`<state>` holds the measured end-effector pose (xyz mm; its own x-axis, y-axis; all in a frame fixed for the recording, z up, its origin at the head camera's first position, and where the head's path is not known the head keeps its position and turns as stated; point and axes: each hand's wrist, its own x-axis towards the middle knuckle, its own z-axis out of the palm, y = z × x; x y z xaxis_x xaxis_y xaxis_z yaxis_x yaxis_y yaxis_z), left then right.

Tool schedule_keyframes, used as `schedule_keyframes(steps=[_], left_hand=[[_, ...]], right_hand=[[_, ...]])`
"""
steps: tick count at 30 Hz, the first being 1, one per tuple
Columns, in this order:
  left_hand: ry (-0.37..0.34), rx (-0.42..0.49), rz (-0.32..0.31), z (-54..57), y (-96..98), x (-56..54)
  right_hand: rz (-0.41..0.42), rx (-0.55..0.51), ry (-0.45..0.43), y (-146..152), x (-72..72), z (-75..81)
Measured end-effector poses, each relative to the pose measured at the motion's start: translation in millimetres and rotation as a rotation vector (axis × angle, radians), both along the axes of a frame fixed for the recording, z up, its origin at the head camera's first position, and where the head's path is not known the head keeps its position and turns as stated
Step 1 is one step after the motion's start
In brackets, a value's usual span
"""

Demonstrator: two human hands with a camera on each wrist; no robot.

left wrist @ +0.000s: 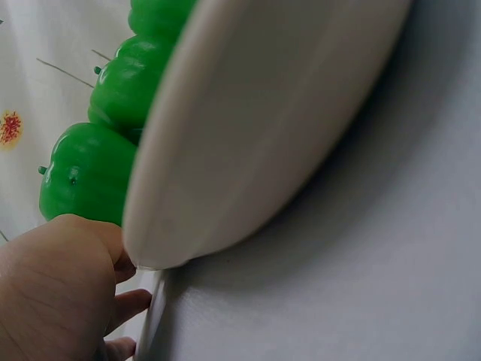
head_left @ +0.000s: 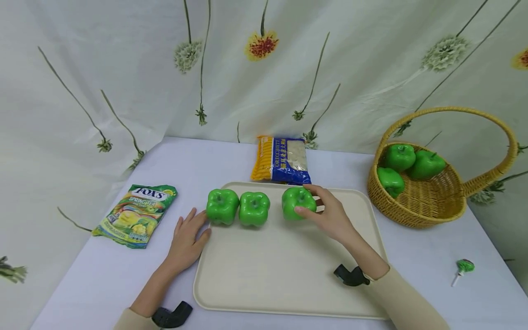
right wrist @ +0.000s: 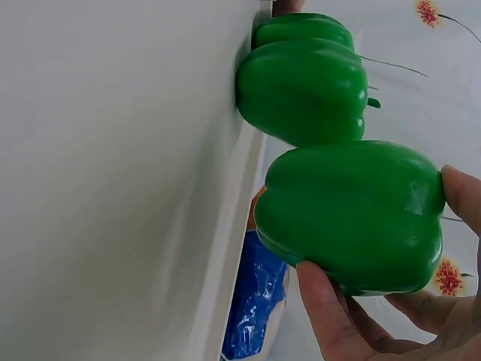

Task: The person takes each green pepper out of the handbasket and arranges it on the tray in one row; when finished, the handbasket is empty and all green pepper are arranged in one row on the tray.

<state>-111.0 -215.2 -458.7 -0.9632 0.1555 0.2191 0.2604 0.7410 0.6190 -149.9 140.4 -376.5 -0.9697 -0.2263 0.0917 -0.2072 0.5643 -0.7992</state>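
My right hand point(head_left: 330, 215) grips a green bell pepper point(head_left: 299, 203) between thumb and fingers at the back of a beige tray point(head_left: 264, 270). In the right wrist view this same bell pepper point(right wrist: 353, 218) appears raised off the tray. Two more green bell peppers, a left one point(head_left: 222, 206) and a middle one point(head_left: 254, 209), stand side by side along the tray's back left. At the tray's left rim my left hand point(head_left: 187, 240) rests with relaxed fingers, close to the left pepper. The left wrist view shows that hand point(left wrist: 60, 293) against the rim, part of its fingers hidden.
A wicker basket point(head_left: 429, 199) with a tall handle holds several green peppers at the back right. Behind the tray lies an orecchiette pasta bag point(head_left: 282, 159). To the left is a Fox's candy bag point(head_left: 138, 215); a green lollipop point(head_left: 464, 266) lies at the right.
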Motion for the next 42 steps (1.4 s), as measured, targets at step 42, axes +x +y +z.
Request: schedule_keyframes(steps=[42], left_hand=[[0.022,0.004,-0.005,0.4,1.3,-0.5]], right_hand=[[0.075,0.025,-0.021,-20.5,2.3,-15.4]])
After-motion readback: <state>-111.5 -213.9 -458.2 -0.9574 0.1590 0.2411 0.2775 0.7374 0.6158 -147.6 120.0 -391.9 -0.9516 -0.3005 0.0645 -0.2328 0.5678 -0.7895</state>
